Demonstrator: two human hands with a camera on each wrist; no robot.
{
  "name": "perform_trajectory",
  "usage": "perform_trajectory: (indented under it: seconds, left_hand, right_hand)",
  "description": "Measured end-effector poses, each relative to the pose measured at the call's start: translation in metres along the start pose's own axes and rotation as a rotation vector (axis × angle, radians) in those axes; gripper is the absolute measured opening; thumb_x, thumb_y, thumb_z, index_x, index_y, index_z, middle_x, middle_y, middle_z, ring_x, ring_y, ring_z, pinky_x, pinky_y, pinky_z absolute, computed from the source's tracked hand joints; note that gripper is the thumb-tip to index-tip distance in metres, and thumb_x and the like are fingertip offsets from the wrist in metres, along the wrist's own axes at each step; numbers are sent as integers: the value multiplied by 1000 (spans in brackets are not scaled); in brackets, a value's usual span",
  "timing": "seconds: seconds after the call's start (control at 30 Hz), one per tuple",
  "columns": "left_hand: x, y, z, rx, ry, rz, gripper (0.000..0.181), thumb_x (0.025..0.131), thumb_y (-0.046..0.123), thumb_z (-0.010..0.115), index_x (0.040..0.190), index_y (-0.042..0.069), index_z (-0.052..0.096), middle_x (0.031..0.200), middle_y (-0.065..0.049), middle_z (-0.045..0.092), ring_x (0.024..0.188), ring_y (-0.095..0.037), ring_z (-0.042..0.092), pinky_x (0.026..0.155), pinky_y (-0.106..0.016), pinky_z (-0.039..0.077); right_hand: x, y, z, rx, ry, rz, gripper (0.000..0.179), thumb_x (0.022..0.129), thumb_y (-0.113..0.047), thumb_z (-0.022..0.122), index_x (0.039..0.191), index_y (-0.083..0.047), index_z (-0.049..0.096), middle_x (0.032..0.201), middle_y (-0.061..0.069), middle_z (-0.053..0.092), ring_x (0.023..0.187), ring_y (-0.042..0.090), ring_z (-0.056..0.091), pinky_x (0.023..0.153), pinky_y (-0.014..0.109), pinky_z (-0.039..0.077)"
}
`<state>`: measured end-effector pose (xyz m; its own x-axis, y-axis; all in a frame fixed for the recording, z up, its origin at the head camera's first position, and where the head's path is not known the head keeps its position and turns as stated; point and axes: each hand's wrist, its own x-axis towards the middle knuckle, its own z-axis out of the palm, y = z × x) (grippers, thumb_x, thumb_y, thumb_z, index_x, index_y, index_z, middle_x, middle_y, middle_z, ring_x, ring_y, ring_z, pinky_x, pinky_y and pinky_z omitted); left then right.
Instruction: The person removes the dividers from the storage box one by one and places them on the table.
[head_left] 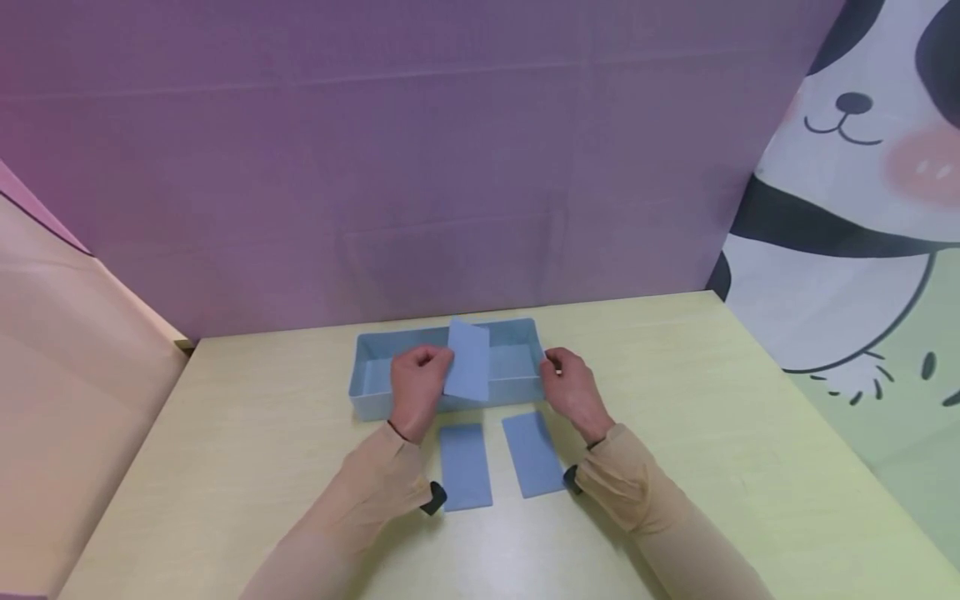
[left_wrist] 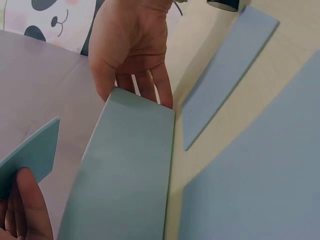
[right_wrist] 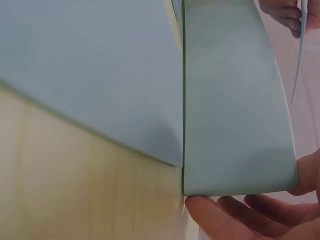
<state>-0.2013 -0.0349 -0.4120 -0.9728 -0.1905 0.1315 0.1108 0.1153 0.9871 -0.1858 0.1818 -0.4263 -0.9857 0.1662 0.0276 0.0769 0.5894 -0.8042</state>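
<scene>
My left hand (head_left: 415, 385) pinches a thin blue rectangular panel (head_left: 469, 362) by its left edge, over the middle of a long, open blue box (head_left: 517, 390). In the left wrist view the held panel (left_wrist: 40, 145) stands clear of the box's front wall (left_wrist: 125, 170). My right hand (head_left: 576, 390) grips the box's right end; in the right wrist view its fingers (right_wrist: 215, 220) lie along the outside, with the thumb at the rim. Two similar panels lie flat on the table before the box, a left one (head_left: 465, 467) and a right one (head_left: 534, 454).
The pale wooden table (head_left: 750, 467) meets a purple backdrop (head_left: 450, 167) close behind the box. A panda-printed sheet (head_left: 840, 283) hangs at the right and a pinkish sheet (head_left: 67, 333) at the left. Dark wrist straps (head_left: 433, 498) show at both sleeves.
</scene>
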Motion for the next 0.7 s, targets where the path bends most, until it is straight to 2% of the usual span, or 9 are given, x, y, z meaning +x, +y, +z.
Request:
perform_trajectory:
  seconds: [0.17,0.37,0.5,0.7]
  left_hand:
    - [-6,-3,-7,-8,-9,-2,14,81,13,66,74,2,73,64,-3,59,66,-19,53,64,-30,44]
    - [-14,-8,-16,6,-5,6,13,81,10,65,76,2,73,70,-5,64,70,-18,55,66,-27,45]
    - [-17,-11,-22,16,-18,-40,13,82,13,66,79,2,74,71,-4,64,66,-16,55,61,-25,45]
    - [-22,-12,-33,-29,-72,-110,16,84,12,66,87,-2,73,68,-5,60,59,-13,52,55,-25,46]
  right_hand:
    - [0,1,0,-2,-3,2,39,100,-19,42,129,5,52,124,23,57,109,32,57,86,44,49]
    - [0,1,0,-8,4,5,38,100,-20,42,128,4,53,123,22,57,107,31,58,85,43,49]
    - [0,0,0,-4,2,6,38,100,-20,42,128,4,53,124,22,57,108,32,57,87,44,49]
    - [0,0,0,-1,5,3,38,99,-19,42,127,5,53,123,23,57,110,33,57,88,45,48]
